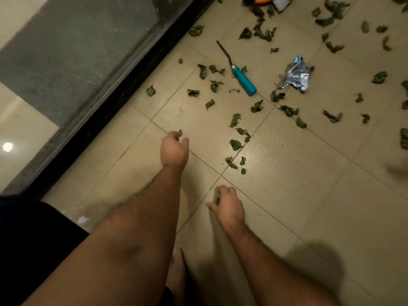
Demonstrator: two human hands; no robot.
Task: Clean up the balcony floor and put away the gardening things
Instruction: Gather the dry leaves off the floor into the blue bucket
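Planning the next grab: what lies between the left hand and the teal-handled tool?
Head view: scattered leaves on bare tile between left hand and tool.

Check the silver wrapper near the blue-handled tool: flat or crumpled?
Crumpled. The silver wrapper lies bunched and creased on the floor tiles, to the right of the blue-handled tool, among scattered leaves.
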